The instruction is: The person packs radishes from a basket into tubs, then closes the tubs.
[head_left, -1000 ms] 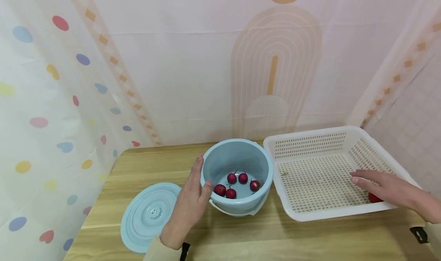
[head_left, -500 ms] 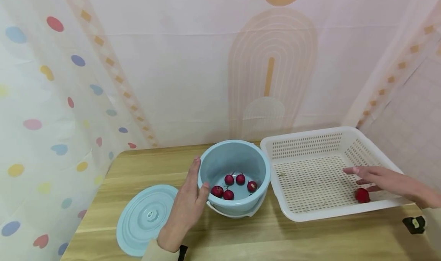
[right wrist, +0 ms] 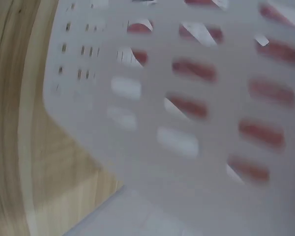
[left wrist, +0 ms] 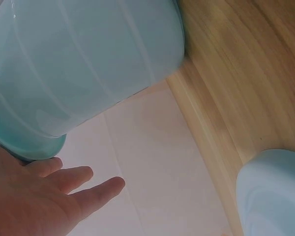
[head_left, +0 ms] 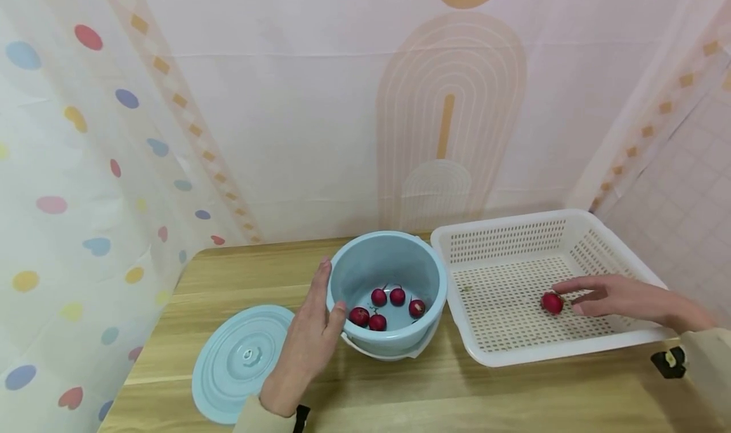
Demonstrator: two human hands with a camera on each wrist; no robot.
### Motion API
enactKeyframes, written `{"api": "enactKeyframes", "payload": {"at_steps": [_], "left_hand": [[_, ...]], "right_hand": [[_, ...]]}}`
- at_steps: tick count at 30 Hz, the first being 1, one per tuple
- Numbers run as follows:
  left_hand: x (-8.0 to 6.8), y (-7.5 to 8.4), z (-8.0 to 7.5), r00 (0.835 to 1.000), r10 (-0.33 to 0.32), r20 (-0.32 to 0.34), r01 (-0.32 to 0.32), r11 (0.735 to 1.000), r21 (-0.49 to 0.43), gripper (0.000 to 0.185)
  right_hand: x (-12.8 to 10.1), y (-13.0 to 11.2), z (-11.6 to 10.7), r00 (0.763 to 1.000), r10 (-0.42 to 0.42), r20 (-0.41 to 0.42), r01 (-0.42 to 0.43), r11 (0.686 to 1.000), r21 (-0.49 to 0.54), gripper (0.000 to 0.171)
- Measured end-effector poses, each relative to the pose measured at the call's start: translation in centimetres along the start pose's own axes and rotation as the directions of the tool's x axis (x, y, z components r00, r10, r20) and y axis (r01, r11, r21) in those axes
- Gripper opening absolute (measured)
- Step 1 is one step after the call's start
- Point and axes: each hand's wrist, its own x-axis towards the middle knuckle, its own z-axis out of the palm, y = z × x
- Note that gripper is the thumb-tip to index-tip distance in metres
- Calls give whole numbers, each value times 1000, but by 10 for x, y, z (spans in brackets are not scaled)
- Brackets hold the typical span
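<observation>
A light blue bowl [head_left: 388, 296] stands on the wooden table [head_left: 457, 388] with several small red fruits [head_left: 378, 296] inside. My left hand [head_left: 311, 338] lies flat against the bowl's left side with its fingers straight. The left wrist view shows the bowl's wall [left wrist: 83, 64] just above my left hand [left wrist: 64, 196]. A white slotted basket [head_left: 577, 226] sits to the right of the bowl. My right hand [head_left: 605, 296] reaches into it, fingers stretched out. One red fruit [head_left: 551, 303] lies on the basket floor at its fingertips, under the index finger and left of the thumb.
The bowl's light blue lid [head_left: 242, 363] lies flat on the table to the left, and its edge [left wrist: 275, 191] shows in the left wrist view. Patterned curtains close in the back and both sides. The right wrist view is blurred, showing the basket's slotted wall [right wrist: 187, 123].
The single red fruit has moved left across the basket floor from under my right hand. That hand followed it leftward. My left hand stays on the bowl.
</observation>
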Motion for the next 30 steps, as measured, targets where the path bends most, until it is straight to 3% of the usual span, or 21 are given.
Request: {"api": "enactKeyframes", "payload": {"at_steps": [10, 14, 19, 30], "left_hand": [[1, 0, 1, 999, 33, -10, -33, 999, -7, 69], [0, 0, 1, 999, 28, -15, -28, 1000, -5, 69], [0, -1, 0, 1000, 27, -11, -27, 1000, -4, 69], [2, 1, -2, 999, 34, -2, -34, 999, -15, 70]], "right_hand": [[21, -2, 10, 996, -80, 33, 80, 997, 4, 52], [27, -5, 14, 993, -121, -1, 121, 990, -76, 56], [34, -10, 21, 993, -113, -23, 108, 979, -172, 58], [35, -11, 29, 994, -100, -33, 90, 968, -235, 35]]}}
